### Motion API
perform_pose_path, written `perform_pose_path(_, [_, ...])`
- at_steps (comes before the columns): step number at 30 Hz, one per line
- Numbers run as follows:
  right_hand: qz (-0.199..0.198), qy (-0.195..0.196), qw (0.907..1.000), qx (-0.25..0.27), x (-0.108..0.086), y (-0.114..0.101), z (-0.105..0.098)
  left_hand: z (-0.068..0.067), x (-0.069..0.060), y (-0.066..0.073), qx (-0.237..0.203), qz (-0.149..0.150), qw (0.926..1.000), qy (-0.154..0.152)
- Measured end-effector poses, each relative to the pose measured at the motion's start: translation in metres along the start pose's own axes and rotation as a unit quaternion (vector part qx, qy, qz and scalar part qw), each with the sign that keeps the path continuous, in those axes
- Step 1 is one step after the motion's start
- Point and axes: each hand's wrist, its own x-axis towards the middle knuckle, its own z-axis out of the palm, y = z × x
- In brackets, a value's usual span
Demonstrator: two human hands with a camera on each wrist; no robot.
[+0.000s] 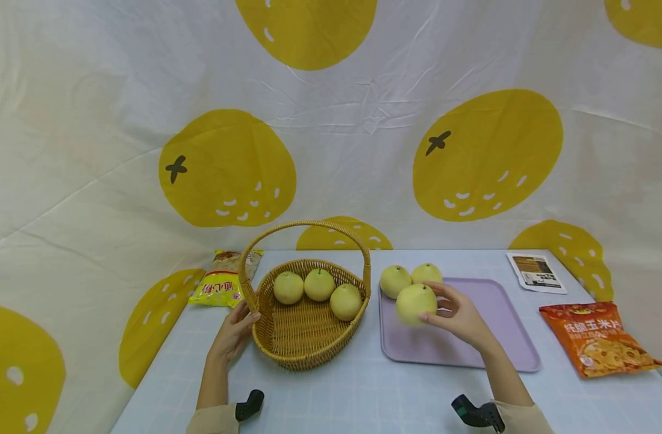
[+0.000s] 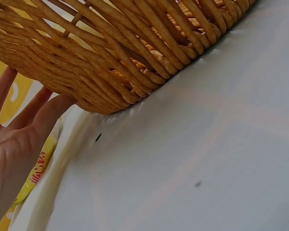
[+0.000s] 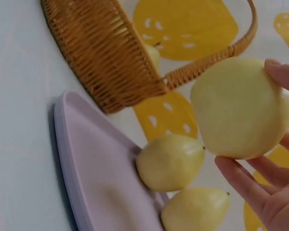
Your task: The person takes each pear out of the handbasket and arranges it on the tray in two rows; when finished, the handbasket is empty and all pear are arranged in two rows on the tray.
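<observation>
Holding one pear [image 1: 416, 306], the right grip [image 1: 456, 310] hung beside a tray [image 1: 488, 319] of two pears [image 1: 394, 281]; the left grip [image 1: 236, 331] clasped a three-pear wicker basket [image 1: 303, 334]; the yellow bag [image 1: 219, 288] read 通心粉, the orange bag [image 1: 596, 343] 玉米片.

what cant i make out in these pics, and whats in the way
Held fruit: lower edge blurred in the head view.
White pouch: print too small to read in the head view.
Yellow bag: partly covered by the basket handle in the head view.
Left hand: fingertips hidden by the basket in the left wrist view.
Purple tray: cut off by the bottom edge in the right wrist view.
</observation>
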Motion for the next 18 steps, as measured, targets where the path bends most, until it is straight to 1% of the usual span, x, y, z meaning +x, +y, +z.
perform_pose_path(3, [0.009, 0.020, 0.9995, -0.023, -0.003, 0.006, -0.013, 0.000, 0.000, 0.000, 0.002, -0.002, 1.0000, 0.002])
perform_pose_path(5, [0.024, 0.034, 0.9983, -0.041, -0.004, 0.012, -0.024, -0.001, 0.000, -0.001, 0.004, -0.001, 1.0000, 0.001])
perform_pose_path(12, [0.060, 0.086, 0.9900, -0.095, -0.004, 0.036, -0.057, 0.000, 0.000, 0.001, 0.007, 0.000, 1.0000, -0.002])
perform_pose_path(14, [0.072, 0.092, 0.9878, -0.103, -0.004, 0.040, -0.065, 0.000, 0.000, 0.001, 0.005, 0.001, 1.0000, -0.008])
perform_pose_path(18, [0.094, 0.099, 0.9846, -0.110, 0.000, 0.045, -0.078, 0.000, 0.000, 0.001, 0.003, -0.001, 1.0000, -0.008])
